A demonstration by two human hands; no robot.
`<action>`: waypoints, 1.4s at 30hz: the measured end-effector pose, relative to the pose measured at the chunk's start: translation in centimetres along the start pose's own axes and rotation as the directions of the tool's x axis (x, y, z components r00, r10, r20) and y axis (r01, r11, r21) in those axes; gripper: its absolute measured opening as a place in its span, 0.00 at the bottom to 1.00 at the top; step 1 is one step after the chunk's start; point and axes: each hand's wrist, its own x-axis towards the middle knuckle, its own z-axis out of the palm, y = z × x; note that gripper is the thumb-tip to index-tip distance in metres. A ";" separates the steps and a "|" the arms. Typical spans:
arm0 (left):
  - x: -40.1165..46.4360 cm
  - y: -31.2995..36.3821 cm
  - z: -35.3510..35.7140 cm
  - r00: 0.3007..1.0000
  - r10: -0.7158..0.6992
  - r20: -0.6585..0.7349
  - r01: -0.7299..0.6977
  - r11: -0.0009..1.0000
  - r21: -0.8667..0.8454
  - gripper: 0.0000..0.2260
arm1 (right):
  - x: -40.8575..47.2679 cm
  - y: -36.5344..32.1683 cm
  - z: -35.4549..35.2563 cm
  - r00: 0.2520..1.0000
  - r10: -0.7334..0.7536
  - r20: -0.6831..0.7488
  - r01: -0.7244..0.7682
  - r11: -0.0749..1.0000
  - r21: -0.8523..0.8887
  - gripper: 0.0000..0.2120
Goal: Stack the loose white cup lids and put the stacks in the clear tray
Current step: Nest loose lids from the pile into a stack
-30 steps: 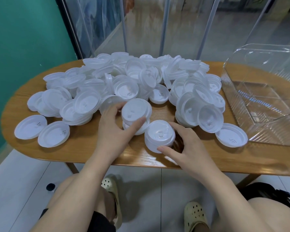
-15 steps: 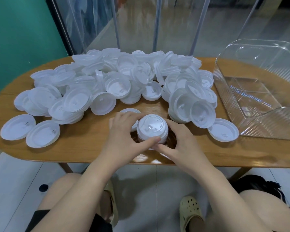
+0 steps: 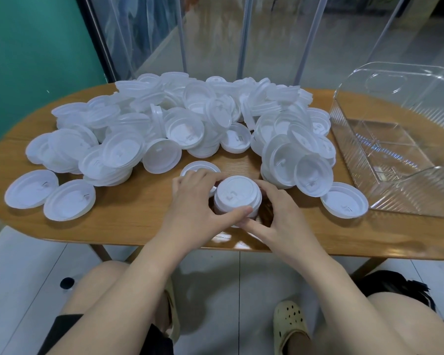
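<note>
Both hands close around 1 short stack of white lids [image 3: 237,197] that stands upright near the front edge of the oval wooden desk [image 3: 128,221]. The left hand [image 3: 198,208] wraps the stack from its left side, fingers curled over the far rim and the thumb laid along the near side. The right hand [image 3: 280,213] cups it from the right, its fingers bent behind the stack and the thumb reaching in low at the front, close to the left thumb. The top lid faces up, showing its raised sip tab.

Just behind the left hand, 1 single lid [image 3: 199,169] lies flat on the wood, partly hidden by the knuckles. Beyond it a wide heap of loose lids [image 3: 185,121] covers the middle and back of the desk, many tilted or overlapping. 2 lids [image 3: 50,196] lie side by side at the left front, apart from the heap, and another lid [image 3: 344,203] rests flat at the right front, just beside the clear tray [image 3: 395,149]. The ribbed tray sits at the right end of the desk, with no lids visible inside.
</note>
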 end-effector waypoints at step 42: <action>1.1 -3.8 -3.4 0.972 -0.236 -0.005 0.236 0.971 -0.027 0.40 | 0.0 -1.7 0.4 0.996 0.033 -0.080 -0.019 0.985 0.169 0.34</action>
